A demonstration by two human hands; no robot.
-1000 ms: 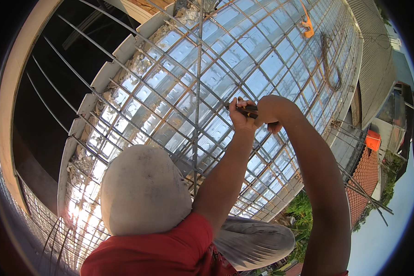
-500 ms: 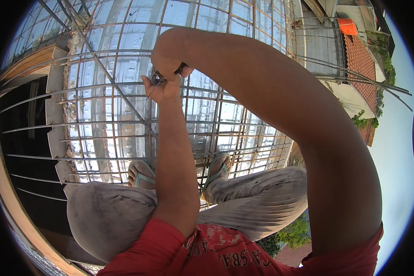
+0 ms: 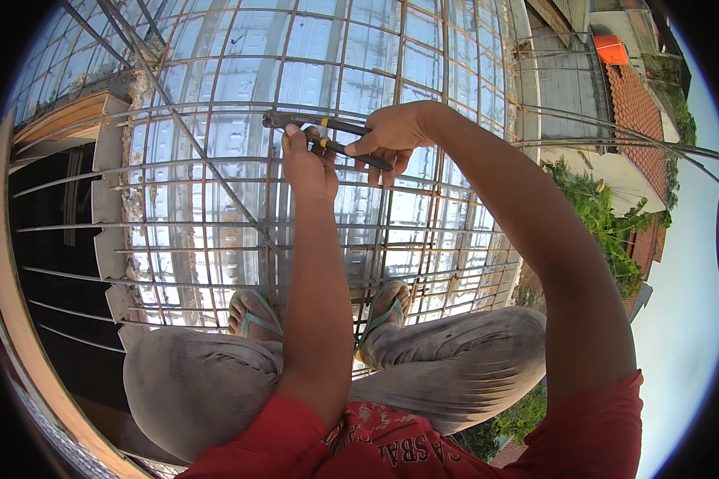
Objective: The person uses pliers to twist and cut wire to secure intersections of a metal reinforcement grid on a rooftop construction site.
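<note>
Head view: the right hand [image 3: 390,137] has drawn off toward 3 o'clock, baring the pliers [image 3: 327,124] at 11 o'clock over the rebar mesh [image 3: 213,105]; its grip holds their spread handles [image 3: 373,162], presumably between squeezes; whether the left hand [image 3: 307,168] grips anything, I cannot tell

Left fingers [image 3: 294,137] partly hidden, shirt [image 3: 359,453] cut off

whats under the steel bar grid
Ribbed, shiny metal sheeting shows through the steel bar grid. The left hand, right hand, pliers-like tool and feet hide patches of it; anything beneath the sheeting is covered.
</note>
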